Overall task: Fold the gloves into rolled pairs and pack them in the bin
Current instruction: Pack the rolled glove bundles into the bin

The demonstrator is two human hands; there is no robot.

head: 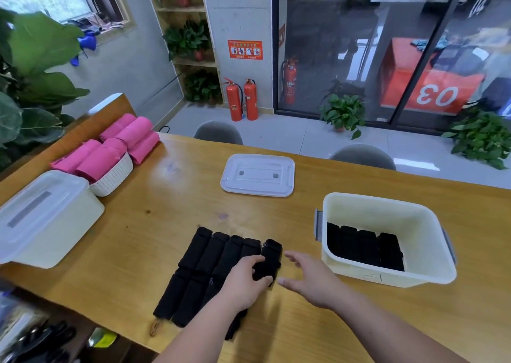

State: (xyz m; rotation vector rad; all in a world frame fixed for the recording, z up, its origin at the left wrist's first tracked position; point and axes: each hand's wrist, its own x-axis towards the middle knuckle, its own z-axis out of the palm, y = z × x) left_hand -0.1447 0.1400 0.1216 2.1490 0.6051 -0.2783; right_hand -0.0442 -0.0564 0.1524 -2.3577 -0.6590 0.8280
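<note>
Left hand (243,277) has fingers and thumb curled round one black glove roll (269,260), lower centre of frame. That roll sits at the right end of the loose rolls (215,252) on the table (166,196), right against its neighbour. Right hand (309,277) is spread open and holds nothing. It's just right of the roll, and I can't tell if the fingertips touch it. Bin (387,278) stands lid-off at right of centre, near the right hand, with bare wood between them. Packed rolls (365,245) inside: four, side by side in one row. Loose rolls: upper row is five counting the gripped one. In the lower row I count two clearly, the rest hidden under the left forearm. One lid (257,174) lies flat at upper centre, apart from the bin. One closed bin (49,224) at the left edge. Behind it, one white basket (113,177) of pink rolls (132,133), at least six. Two chairs (218,131) at the table's far edge.
</note>
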